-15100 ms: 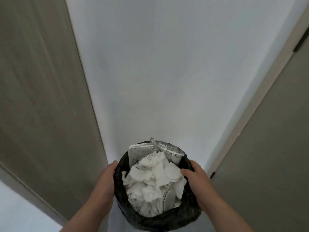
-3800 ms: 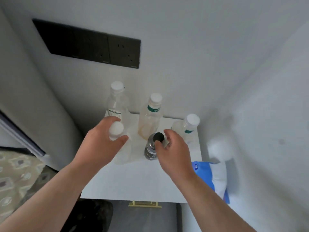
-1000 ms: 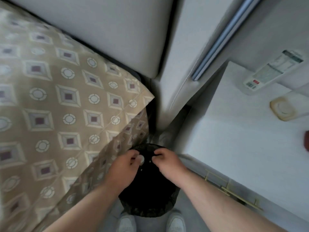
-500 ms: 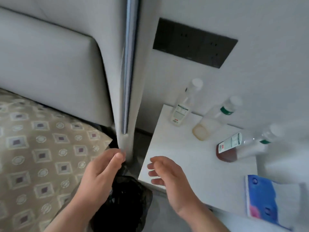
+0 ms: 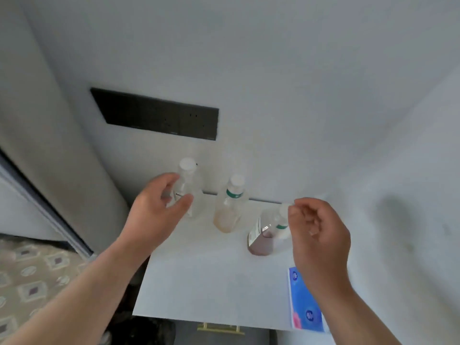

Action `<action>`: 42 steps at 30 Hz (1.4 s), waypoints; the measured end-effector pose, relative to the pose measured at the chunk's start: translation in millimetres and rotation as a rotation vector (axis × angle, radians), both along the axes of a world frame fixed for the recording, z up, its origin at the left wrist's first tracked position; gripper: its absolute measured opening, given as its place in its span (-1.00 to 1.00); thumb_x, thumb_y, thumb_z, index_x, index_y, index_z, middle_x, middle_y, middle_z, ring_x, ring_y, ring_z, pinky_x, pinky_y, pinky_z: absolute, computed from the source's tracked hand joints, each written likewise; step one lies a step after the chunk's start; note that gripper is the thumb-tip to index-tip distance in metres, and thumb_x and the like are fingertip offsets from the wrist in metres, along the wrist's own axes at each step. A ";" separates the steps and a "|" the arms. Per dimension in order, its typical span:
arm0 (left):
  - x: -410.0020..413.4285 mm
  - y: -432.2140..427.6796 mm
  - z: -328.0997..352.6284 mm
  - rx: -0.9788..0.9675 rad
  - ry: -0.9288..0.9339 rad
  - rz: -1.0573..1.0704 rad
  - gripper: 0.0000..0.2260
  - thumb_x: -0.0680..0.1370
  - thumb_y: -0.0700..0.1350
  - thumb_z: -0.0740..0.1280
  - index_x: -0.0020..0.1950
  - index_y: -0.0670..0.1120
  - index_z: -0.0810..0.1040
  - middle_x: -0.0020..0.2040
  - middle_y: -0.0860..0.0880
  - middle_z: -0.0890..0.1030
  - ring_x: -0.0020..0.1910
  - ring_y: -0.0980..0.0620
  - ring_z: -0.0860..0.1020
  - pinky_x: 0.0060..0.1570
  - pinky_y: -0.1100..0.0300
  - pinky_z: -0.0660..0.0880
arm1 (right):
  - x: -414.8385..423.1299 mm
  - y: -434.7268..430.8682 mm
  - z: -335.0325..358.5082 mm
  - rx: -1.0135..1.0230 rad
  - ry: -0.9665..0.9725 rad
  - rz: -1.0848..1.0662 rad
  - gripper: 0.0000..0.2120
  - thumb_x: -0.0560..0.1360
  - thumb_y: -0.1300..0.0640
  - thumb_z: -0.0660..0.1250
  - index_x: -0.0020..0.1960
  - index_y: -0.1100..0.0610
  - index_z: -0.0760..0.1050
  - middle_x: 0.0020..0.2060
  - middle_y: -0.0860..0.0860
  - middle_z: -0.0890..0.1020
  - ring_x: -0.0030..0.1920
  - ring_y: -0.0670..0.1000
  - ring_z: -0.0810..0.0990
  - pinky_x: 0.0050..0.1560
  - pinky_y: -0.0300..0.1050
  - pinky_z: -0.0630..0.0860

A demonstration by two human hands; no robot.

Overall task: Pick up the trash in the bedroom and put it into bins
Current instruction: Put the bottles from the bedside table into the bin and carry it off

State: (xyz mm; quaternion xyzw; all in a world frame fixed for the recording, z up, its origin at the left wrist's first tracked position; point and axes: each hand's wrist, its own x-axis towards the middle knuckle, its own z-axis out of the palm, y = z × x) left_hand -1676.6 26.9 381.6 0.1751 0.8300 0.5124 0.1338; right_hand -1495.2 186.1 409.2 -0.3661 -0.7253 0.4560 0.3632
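Observation:
Three plastic bottles with white caps stand on a white nightstand [image 5: 206, 282]. A clear bottle [image 5: 191, 188] is at the back left, a bottle with a yellowish bottom [image 5: 229, 207] in the middle, and a bottle with brown liquid [image 5: 267, 232] on the right. My left hand [image 5: 159, 210] hovers open just in front of the clear bottle, fingers curved around it without gripping. My right hand [image 5: 318, 235] is open beside the brown bottle's cap, holding nothing. A black bin bag [image 5: 139, 329] shows dimly at the bottom, beside the nightstand.
A blue tissue pack [image 5: 305, 302] lies at the nightstand's right front corner. A black socket panel [image 5: 159, 114] is on the wall behind. A patterned bed cover [image 5: 32, 277] is at the lower left, with a grey headboard panel [image 5: 57, 158] above it.
Half a second ago both hands were low by the black bin bag. They have since risen over the nightstand, and the view has swung right and up to the bottles.

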 end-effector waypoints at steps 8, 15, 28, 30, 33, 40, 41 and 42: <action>-68.1 64.6 -13.0 -0.199 0.028 0.002 -0.35 0.44 0.02 0.45 0.46 0.01 0.25 0.42 -0.04 0.34 0.38 -0.01 0.34 0.31 0.08 0.32 | -0.4 47.7 -35.6 -0.010 -0.425 0.099 -0.53 0.43 -0.02 0.41 0.31 -0.03 0.40 0.14 -0.24 0.41 0.26 -0.07 0.42 0.31 -0.09 0.37; -71.9 75.0 -20.9 -0.351 0.129 -0.077 -0.68 0.47 -0.11 0.40 0.18 -0.04 0.43 0.13 -0.05 0.50 -0.02 0.00 0.45 -0.09 0.19 0.36 | -12.4 53.0 -56.1 -0.109 -0.500 0.159 -0.53 0.44 0.09 0.37 0.32 -0.04 0.38 0.08 -0.09 0.59 0.06 -0.08 0.48 0.03 -0.24 0.34; -3.2 -39.4 45.3 -0.190 0.182 0.099 -0.70 0.41 -0.04 0.46 0.07 0.17 0.47 -0.13 0.20 0.55 -0.20 0.22 0.52 -0.26 0.32 0.39 | 4.9 12.2 -23.9 -0.075 -0.317 0.166 -0.58 0.35 0.16 0.52 0.14 -0.13 0.51 -0.07 -0.28 0.61 -0.02 -0.26 0.59 -0.09 -0.47 0.45; 5.3 -67.2 45.0 -0.073 0.094 0.143 -0.63 0.33 -0.05 0.54 0.01 0.22 0.47 -0.13 0.16 0.61 -0.20 0.19 0.58 -0.17 0.18 0.51 | -0.5 -3.5 -17.8 -0.107 -0.270 0.203 -0.59 0.32 0.18 0.54 0.09 -0.09 0.53 -0.10 -0.27 0.64 -0.03 -0.31 0.58 -0.12 -0.53 0.45; 10.7 -104.5 38.6 0.029 -0.027 0.182 -0.61 0.24 -0.09 0.60 -0.14 0.25 0.52 -0.17 0.13 0.67 -0.26 0.11 0.62 -0.15 0.06 0.57 | -13.1 -30.8 -13.6 -0.151 -0.251 0.289 -0.65 0.28 0.18 0.56 -0.02 -0.10 0.58 -0.15 -0.25 0.67 -0.11 -0.23 0.63 -0.15 -0.49 0.47; 17.2 -189.4 15.9 -0.036 -0.162 0.199 -0.64 0.26 -0.21 0.57 -0.10 0.17 0.61 -0.21 0.10 0.69 -0.29 0.12 0.63 -0.12 0.11 0.57 | -38.8 -104.7 -21.9 -0.296 -0.286 0.521 -0.65 0.24 0.17 0.57 -0.02 -0.08 0.62 -0.14 -0.12 0.71 -0.10 -0.10 0.67 -0.04 -0.16 0.60; 18.4 -200.9 12.6 -0.053 -0.170 0.208 -0.63 0.26 -0.21 0.58 -0.11 0.19 0.61 -0.22 0.12 0.68 -0.33 0.16 0.62 -0.16 0.15 0.57 | -42.4 -115.0 -25.4 -0.314 -0.288 0.545 -0.65 0.24 0.18 0.57 -0.03 -0.07 0.62 -0.14 -0.10 0.71 -0.11 -0.09 0.67 -0.05 -0.16 0.61; 19.4 -212.1 8.7 -0.072 -0.177 0.212 -0.64 0.25 -0.21 0.58 -0.12 0.19 0.61 -0.23 0.15 0.68 -0.36 0.20 0.61 -0.20 0.19 0.57 | -46.1 -124.8 -30.0 -0.324 -0.288 0.571 -0.66 0.24 0.19 0.57 -0.04 -0.07 0.62 -0.15 -0.09 0.71 -0.13 -0.09 0.67 -0.06 -0.16 0.61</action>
